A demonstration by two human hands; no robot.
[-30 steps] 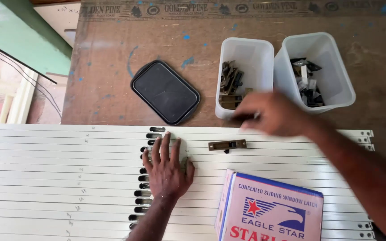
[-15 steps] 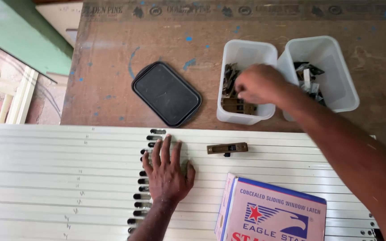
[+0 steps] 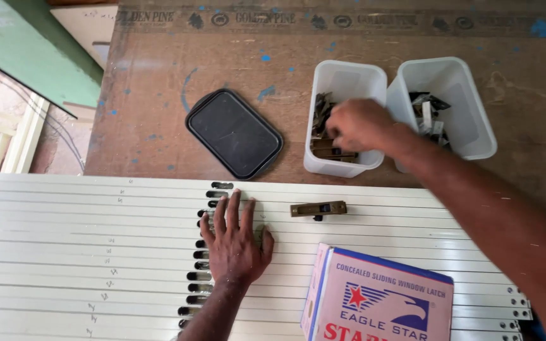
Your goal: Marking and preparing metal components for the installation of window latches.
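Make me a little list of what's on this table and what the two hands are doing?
left hand: flat on the white slats, fingers spread
right hand: reaching into the left tub, among brown metal parts
right tub: holds darker metal bits
latch: lies on the slats, apart from both hands
black lid: on the brown bench, left of the tubs
box: cardboard, resting on the slats
slots: dark row cut in the slats beside the left hand
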